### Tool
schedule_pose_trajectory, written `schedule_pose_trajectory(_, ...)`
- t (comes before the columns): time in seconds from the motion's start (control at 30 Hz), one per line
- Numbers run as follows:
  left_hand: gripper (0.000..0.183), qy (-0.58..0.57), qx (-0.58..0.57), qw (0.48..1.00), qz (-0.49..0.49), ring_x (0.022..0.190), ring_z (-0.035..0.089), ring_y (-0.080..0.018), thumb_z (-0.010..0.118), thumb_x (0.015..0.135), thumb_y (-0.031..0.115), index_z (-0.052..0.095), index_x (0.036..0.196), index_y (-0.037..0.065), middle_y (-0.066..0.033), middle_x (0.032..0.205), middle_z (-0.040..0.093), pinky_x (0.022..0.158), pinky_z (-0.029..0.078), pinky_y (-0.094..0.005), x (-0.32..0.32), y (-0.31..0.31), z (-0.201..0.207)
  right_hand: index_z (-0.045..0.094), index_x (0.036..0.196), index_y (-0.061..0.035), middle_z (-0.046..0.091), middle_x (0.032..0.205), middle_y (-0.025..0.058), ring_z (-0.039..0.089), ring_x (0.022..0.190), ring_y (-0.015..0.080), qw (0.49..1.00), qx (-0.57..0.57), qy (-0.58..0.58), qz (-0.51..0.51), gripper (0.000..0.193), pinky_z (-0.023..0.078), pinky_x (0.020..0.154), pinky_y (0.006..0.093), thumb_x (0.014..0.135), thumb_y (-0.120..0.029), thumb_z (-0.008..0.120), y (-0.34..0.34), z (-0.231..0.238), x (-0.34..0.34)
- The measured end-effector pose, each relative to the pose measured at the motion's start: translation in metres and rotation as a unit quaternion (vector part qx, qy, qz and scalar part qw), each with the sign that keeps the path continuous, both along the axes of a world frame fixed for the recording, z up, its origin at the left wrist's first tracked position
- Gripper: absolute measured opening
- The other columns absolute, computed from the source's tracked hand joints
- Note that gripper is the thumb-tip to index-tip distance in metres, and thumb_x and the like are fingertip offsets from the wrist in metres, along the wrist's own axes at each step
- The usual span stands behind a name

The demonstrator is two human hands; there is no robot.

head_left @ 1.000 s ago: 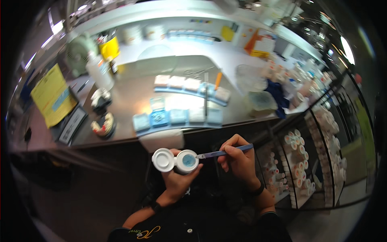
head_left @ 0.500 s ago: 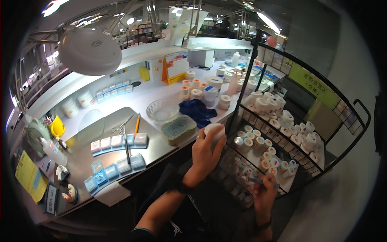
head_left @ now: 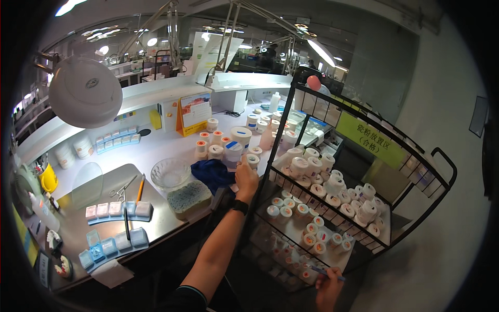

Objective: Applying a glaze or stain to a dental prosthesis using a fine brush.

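My left hand (head_left: 245, 181) is stretched forward to the right edge of the bench, its fingers round a small white jar (head_left: 252, 160). That jar is next to the dark blue cloth (head_left: 212, 174) and a group of white jars; whether it touches the bench I cannot tell. Low at the right, my right hand (head_left: 328, 289) is closed round a slim blue-grey pen-like tool (head_left: 326, 272). It hangs in front of the lower shelf of the black rack, apart from the jars there.
A black wire rack (head_left: 358, 111) full of white jars stands close at the right. On the bench are a glass bowl (head_left: 170, 187), a wet sponge block (head_left: 188, 199), a metal tray (head_left: 78, 200) with blue boxes, and a desk calendar (head_left: 195, 112). A round lamp (head_left: 86, 92) overhangs the left.
My left hand has carried the white jar forward to the jars on the bench. The right hand still holds its tool, now lower in view. The whole view has swung toward the right.
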State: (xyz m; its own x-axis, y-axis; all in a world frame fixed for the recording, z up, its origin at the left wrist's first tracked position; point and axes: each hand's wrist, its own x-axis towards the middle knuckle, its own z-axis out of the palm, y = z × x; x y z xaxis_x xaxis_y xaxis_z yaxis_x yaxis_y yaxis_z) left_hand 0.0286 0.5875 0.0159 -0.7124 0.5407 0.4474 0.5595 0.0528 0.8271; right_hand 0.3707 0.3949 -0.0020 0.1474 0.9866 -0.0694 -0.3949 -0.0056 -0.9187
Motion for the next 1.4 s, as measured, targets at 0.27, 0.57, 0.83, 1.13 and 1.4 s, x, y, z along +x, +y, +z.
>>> schedule_pose_trajectory(0.27, 0.054, -0.022, 0.223, 0.975, 0.003, 0.104, 0.056, -0.0274, 0.068, 0.073, -0.002, 0.048, 0.123, -0.002, -0.0179, 0.116, 0.052, 0.083, 0.049, -0.0331, 0.037, -0.119, 0.016, 0.05, 0.084, -0.0051, 0.053, 0.065, 0.0049, 0.054, 0.051, 0.0137, 0.981, -0.027, -0.044, 0.185, 0.011, 0.039, 0.04, 0.0227, 0.086, -0.015, 0.054, 0.006, 0.024, -0.059)
schedule_pose_trajectory(0.57, 0.023, 0.165, 0.197, 0.958, 0.124, 0.096, 0.062, -0.0241, 0.065, 0.072, -0.006, 0.063, 0.094, 0.001, -0.0166, 0.102, 0.064, 0.084, 0.049, -0.0319, 0.02, -0.425, 0.057, 0.05, 0.082, -0.0059, 0.051, 0.07, 0.0045, 0.049, 0.052, 0.0077, 0.921, 0.067, 0.011, 0.382, 0.011, 0.036, 0.04, 0.0189, 0.083, -0.016, 0.053, -0.042, 0.047, -0.172)
schedule_pose_trajectory(0.83, 0.094, 0.133, -0.033, 0.858, 0.496, 0.117, 0.048, -0.0316, 0.083, 0.063, 0.01, 0.029, 0.14, 0.004, -0.0206, 0.124, 0.049, 0.098, 0.039, -0.0385, -0.046, -0.626, 0.021, 0.049, 0.081, -0.0016, 0.053, 0.074, 0.0088, 0.05, 0.049, 0.0108, 0.819, 0.053, 0.12, 0.559, 0.012, 0.038, 0.037, 0.0212, 0.084, -0.012, 0.055, -0.115, 0.041, -0.274)
schedule_pose_trajectory(1.13, 0.108, 0.051, -0.087, 0.904, 0.416, 0.117, 0.051, -0.03, 0.084, 0.061, 0.009, 0.017, 0.146, 0.01, -0.0231, 0.128, 0.05, 0.099, 0.04, -0.0378, -0.087, -0.65, 0.006, 0.049, 0.08, -0.0015, 0.054, 0.064, 0.0103, 0.046, 0.042, 0.0111, 0.794, 0.1, 0.093, 0.592, 0.019, 0.036, 0.036, 0.0213, 0.083, -0.017, 0.058, -0.156, 0.046, -0.314)
schedule_pose_trajectory(1.4, 0.103, 0.07, -0.113, 0.91, 0.392, 0.106, 0.05, -0.0291, 0.083, 0.059, 0.015, 0.022, 0.141, 0.003, -0.015, 0.112, 0.052, 0.095, 0.039, -0.0393, -0.114, -0.646, 0.002, 0.048, 0.078, -0.0013, 0.052, 0.069, 0.0103, 0.047, 0.044, 0.011, 0.791, 0.101, 0.075, 0.599, 0.017, 0.035, 0.035, 0.0202, 0.081, -0.014, 0.057, -0.163, 0.052, -0.323)
